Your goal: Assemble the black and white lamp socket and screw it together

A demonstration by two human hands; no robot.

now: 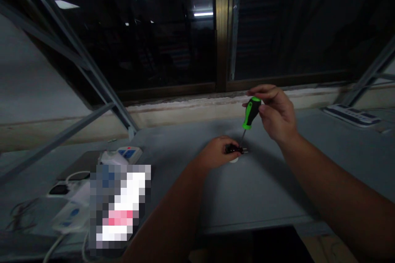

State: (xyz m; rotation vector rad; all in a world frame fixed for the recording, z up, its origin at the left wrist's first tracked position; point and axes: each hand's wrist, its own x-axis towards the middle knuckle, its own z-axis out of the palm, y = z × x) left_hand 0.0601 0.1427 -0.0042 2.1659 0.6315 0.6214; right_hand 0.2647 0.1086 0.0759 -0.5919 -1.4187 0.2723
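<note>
My right hand (pixel 276 113) grips a screwdriver (pixel 252 111) by its green and black handle, fingertips around the upper end. The shaft slants down and to the left, its tip meeting or nearly meeting a small dark power plug (pixel 233 149). That plug is pinched between the fingers and thumb of my left hand (pixel 217 152), low over the table. Metal prongs stick out of its right end. Under it a small white round piece (pixel 233 160) shows in part. Exactly where the screwdriver tip sits is too small to tell.
The grey table (pixel 253 197) runs up to a wall below a dark window (pixel 154 41). Power strips (pixel 129 154), cables and a blurred-out object (pixel 120 209) lie at left. Another power strip (pixel 352 116) is at far right. Metal frame posts (pixel 119 117) stand at both sides.
</note>
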